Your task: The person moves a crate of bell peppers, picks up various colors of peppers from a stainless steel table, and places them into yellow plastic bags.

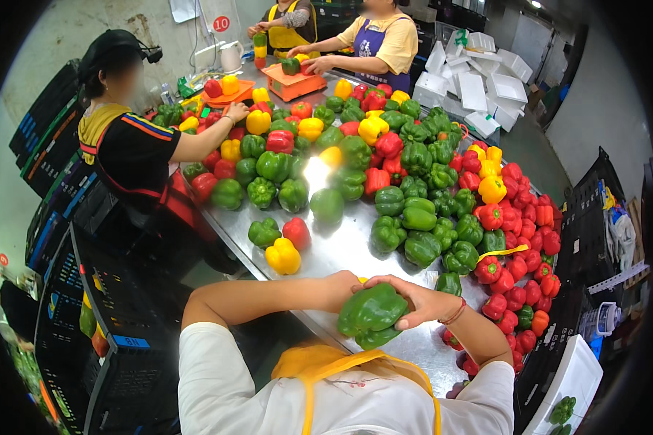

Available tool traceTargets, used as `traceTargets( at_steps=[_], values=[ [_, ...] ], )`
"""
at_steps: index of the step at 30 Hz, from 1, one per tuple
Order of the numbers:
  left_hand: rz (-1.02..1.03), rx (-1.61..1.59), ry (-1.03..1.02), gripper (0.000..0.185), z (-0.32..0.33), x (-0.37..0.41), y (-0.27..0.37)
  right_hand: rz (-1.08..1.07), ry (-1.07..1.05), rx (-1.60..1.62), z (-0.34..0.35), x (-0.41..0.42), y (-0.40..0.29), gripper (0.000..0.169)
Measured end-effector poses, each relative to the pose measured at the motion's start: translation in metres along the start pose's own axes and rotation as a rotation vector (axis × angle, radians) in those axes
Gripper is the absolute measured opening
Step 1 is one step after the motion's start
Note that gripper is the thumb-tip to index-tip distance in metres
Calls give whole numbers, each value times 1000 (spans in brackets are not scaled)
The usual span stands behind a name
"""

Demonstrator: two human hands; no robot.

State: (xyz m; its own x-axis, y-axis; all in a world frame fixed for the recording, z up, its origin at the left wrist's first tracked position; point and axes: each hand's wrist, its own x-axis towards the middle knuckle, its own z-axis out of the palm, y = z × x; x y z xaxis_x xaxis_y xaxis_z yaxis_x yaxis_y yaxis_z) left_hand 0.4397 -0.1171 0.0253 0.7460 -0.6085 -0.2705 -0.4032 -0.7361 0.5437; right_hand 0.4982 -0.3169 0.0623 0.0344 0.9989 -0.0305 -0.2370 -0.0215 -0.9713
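Observation:
A large green bell pepper (373,312) is held over the near edge of the steel table (337,244). My right hand (422,302) grips it from the right, its fingers over the top and the thumb low on its side. My left hand (344,291) is beside the pepper's upper left, its fingers mostly hidden; a bit of something yellow shows between the hands. On the table to the left lie a yellow bell pepper (283,256), a red one (296,233) and a green one (264,232). Many green peppers (423,248) lie to the right.
Red peppers (517,268) are heaped along the right side, with a yellow strip (503,252) among them. A co-worker (136,136) reaches in from the left; two more stand at the far end by an orange scale (294,82). Black crates (125,326) stand at lower left.

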Motion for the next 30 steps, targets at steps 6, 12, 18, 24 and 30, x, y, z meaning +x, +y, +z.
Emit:
traceTargets(
  at_steps=[6,12,18,24,30],
  values=[
    [258,437,-13,20,11,0,0,95,-100,-188,-3,-22,10,82],
    [359,597,-44,25,13,1,13,276,-362,-119,-11,-22,2,80],
    [445,544,123,36,2,-11,28,284,-447,149,-44,-29,9,90],
    [450,455,156,54,5,-18,31,286,-416,205,-47,-47,5,98],
    [513,418,221,62,6,-17,31,185,-251,410,-43,-65,28,105]
  ],
)
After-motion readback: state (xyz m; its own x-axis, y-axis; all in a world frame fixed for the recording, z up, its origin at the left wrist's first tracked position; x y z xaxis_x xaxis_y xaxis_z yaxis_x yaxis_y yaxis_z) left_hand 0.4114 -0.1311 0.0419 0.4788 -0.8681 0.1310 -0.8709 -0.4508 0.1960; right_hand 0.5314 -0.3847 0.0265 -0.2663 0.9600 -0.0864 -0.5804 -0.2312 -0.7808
